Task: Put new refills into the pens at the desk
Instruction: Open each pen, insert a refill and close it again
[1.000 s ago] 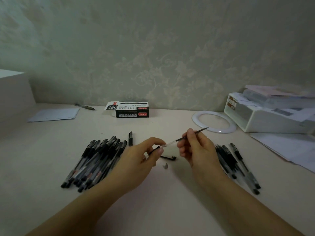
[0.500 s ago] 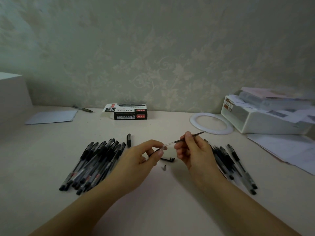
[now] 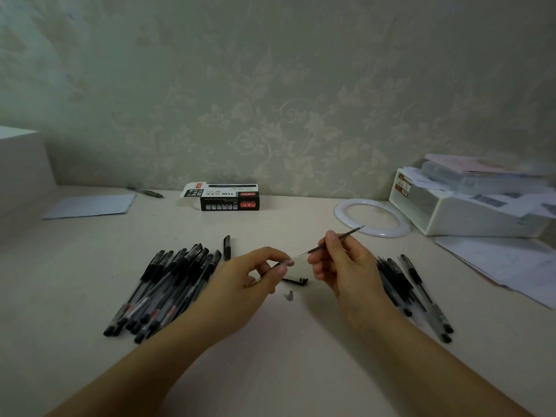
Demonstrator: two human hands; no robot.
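- Your right hand (image 3: 343, 263) pinched a thin refill (image 3: 337, 239) above the desk (image 3: 285, 356), its tip pointing up to the right.
- Your left hand (image 3: 252, 281) had its fingers curled around a pen barrel (image 3: 270, 271), mostly hidden, which met the clear end of the refill.
- A pile of pens (image 3: 162, 290) lay to the left, and more pens (image 3: 412, 293) to the right.
- A small pen tip (image 3: 290, 295) and a black cap (image 3: 296, 280) lay on the desk between your hands.
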